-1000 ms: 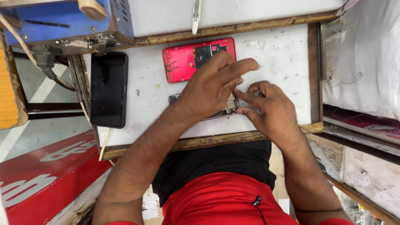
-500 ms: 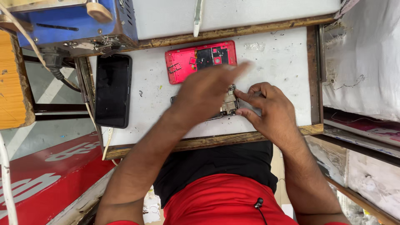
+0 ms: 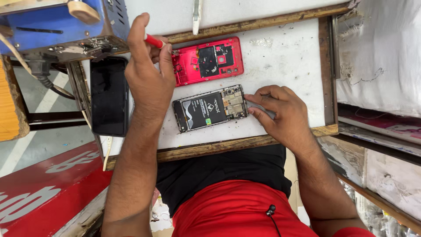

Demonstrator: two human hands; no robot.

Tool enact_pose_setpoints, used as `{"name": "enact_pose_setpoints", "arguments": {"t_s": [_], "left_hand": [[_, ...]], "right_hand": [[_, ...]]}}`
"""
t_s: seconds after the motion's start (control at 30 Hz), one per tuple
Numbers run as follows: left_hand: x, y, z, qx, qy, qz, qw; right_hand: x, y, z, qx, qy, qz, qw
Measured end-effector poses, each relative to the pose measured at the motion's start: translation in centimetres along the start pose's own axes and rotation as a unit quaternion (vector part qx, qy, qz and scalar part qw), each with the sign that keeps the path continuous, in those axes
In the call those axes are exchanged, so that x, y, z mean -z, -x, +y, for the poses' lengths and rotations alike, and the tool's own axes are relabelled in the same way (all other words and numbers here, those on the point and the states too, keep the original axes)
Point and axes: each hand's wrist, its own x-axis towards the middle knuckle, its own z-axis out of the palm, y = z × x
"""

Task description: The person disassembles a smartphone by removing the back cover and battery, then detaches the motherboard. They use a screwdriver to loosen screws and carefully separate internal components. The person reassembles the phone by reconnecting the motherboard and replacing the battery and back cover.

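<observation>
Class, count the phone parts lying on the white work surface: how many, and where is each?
3: red back cover at the top, opened phone body below it, black screen panel at the surface's left edge.

1. My left hand [image 3: 149, 79] hides nearly all of the red-handled tool [image 3: 154, 41]; I see only a short red stub, left of the red back cover [image 3: 208, 61].
2. The tool's tip is covered by my fingers.
3. Left of that cover, the blue machine [image 3: 61, 26] is cut off by the top edge.
4. The small parts on the opened phone [image 3: 210, 108], just below the cover, are too small to make out.
5. My right hand [image 3: 280, 114] covers the phone's right end.
</observation>
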Motion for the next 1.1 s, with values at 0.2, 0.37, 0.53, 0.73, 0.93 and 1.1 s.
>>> {"name": "enact_pose_setpoints", "arguments": {"t_s": [0.2,0.37,0.53,0.73,0.93,1.1], "left_hand": [[0.1,0.6,0.7,0.02,0.086,0.006,0.996],[0.2,1.5,2.5,0.051,0.162,-0.032,0.985],[-1.3,4.1,6.5,0.1,0.223,-0.1,0.964],[-3.5,6.6,8.0,-0.074,0.208,-0.131,0.967],[-4.0,6.9,8.0,-0.121,0.191,-0.152,0.962],[-4.8,7.1,8.1,-0.127,0.196,-0.158,0.959]], "right_hand": [[0.0,0.1,0.9,0.025,0.01,0.012,1.0],[-0.2,0.0,1.1,0.012,0.014,0.009,1.0],[-0.1,-0.1,1.4,0.004,0.026,0.005,1.0],[0.0,-0.2,2.0,0.009,0.023,0.005,1.0],[0.2,-0.2,2.3,0.015,0.02,0.008,1.0],[0.3,0.1,2.7,0.014,0.027,0.01,0.999]]}}
